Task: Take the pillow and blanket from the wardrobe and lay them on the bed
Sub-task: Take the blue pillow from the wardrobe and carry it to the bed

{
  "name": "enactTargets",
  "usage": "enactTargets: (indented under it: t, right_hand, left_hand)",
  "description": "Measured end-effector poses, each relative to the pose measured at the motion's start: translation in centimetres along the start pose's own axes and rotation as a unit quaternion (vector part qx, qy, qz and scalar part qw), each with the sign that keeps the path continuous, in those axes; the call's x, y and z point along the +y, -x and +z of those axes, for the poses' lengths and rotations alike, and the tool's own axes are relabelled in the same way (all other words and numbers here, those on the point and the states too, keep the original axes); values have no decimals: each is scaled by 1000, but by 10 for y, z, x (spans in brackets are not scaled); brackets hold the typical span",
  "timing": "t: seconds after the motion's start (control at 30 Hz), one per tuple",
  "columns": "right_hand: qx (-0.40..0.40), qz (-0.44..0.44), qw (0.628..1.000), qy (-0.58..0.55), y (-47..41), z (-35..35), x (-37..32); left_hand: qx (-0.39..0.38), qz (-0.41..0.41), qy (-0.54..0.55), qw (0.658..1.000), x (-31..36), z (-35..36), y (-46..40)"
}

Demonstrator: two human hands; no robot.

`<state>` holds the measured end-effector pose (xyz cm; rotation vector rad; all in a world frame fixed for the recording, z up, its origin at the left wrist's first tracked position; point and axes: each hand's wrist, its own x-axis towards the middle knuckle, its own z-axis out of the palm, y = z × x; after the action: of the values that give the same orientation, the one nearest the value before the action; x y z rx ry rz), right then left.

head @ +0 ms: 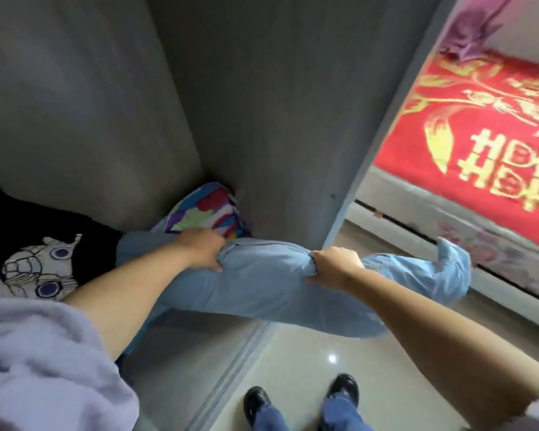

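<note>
A: Left side?
B: A lavender fleece sleeve (44,362) is seen low left. Behind it, a black garment with a white cartoon print (41,269) is lying inside the wardrobe (262,104).

A: Left grip?
B: The left hand (204,248) is closed on the blue pillow (262,284); fabric is bunched under the fingers at the pillow's upper left edge.

A: Pillow position?
B: Held off the wardrobe floor, partly inside, partly out past the side panel. A multicoloured patterned blanket (206,213) is wedged in the back corner just behind the pillow, touching it.

A: Right grip?
B: The right hand (335,267) is clenched around a gathered fold of the pillow, near its middle. The loose end of the pillowcase is seen hanging beyond, to the right.

A: Right side?
B: The bed (417,209) is seen past the panel, covered by a red spread with gold embroidery (479,135). Glossy floor tiles (308,353) and two black shoes (344,387) are visible below.
</note>
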<state>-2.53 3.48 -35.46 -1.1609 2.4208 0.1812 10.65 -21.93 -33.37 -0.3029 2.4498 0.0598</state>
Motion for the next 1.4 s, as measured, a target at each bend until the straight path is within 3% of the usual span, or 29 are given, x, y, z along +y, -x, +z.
enactTargets:
  t: [0.3,0.67,0.87,1.4]
  right_hand:
    - [74,153,984,60,176,-14,189]
    - [148,259,951,76,367,-17,401]
    - [159,290,939,91,387,-27,478]
    - [161,347,920,82,312,-89,680]
  left_hand:
    - [69,144,-68,985,235,-97,-5]
    - [124,233,-86,961,513,-185,1]
    - [146,254,-126,948,587,-231,-26]
    - [167,275,-200,925,704,-406,-185]
